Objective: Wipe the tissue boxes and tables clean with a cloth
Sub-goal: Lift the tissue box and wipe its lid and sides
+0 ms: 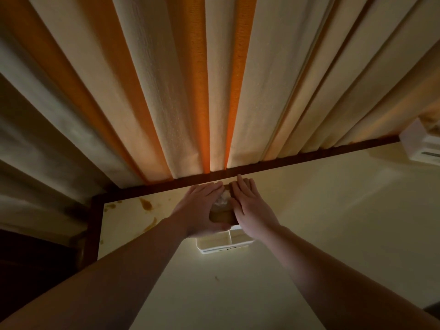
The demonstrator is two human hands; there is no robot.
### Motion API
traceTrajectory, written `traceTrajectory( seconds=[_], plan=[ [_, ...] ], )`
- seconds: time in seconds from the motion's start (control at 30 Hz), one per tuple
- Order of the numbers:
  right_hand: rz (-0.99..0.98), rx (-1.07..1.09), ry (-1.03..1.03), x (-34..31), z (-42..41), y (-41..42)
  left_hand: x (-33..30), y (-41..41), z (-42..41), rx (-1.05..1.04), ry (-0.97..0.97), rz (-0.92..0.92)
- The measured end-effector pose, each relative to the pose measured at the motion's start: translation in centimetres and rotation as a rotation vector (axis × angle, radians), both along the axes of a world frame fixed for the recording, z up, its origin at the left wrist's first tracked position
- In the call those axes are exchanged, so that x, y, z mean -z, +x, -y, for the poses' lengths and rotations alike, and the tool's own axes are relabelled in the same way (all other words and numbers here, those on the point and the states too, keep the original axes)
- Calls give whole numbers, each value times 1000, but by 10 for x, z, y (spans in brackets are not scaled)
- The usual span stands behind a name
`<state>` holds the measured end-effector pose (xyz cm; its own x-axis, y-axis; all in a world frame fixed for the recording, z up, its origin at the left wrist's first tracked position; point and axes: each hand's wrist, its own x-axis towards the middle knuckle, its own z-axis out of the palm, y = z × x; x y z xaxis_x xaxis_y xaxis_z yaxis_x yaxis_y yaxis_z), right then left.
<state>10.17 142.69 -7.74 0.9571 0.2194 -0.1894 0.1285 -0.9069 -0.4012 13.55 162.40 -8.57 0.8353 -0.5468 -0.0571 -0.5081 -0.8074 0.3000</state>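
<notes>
A tissue box [222,217] with a brown wooden lid and a white compartmented base [223,242] stands near the far edge of the cream table [309,210]. A white tissue [222,200] pokes up from the lid between my hands. My left hand [202,210] lies over the box's left side, fingers straight on top and thumb wrapped along the lid's near edge. My right hand [251,208] rests flat on the lid's right side with straight fingers. No cloth is in view.
Brown stains [145,204] mark the table's far left corner, with a small speck [217,278] nearer me. A dark wooden rim [309,156] borders the table. Pleated cream and orange curtains [214,91] hang right behind it. A second white box [420,145] stands at the far right.
</notes>
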Motion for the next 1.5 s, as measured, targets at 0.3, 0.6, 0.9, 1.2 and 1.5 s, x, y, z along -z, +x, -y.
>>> traceTrajectory(
  seconds=[0.3,0.6,0.9,1.2,1.5],
  plan=[
    [32,-42,-43,4,-7,-24,12,-3,-6,-29,-117,26],
    [88,34,19,1,-7,-50,10,-3,-7,-43,-179,26],
    [342,-145,-164,19,-1,-14,12,-2,-6,-62,-176,16],
    [150,-134,-120,21,1,6,9,-4,-1,-123,-148,-19],
    [215,-204,-204,22,2,-22,14,-10,-1,-200,-100,-40]
  ],
)
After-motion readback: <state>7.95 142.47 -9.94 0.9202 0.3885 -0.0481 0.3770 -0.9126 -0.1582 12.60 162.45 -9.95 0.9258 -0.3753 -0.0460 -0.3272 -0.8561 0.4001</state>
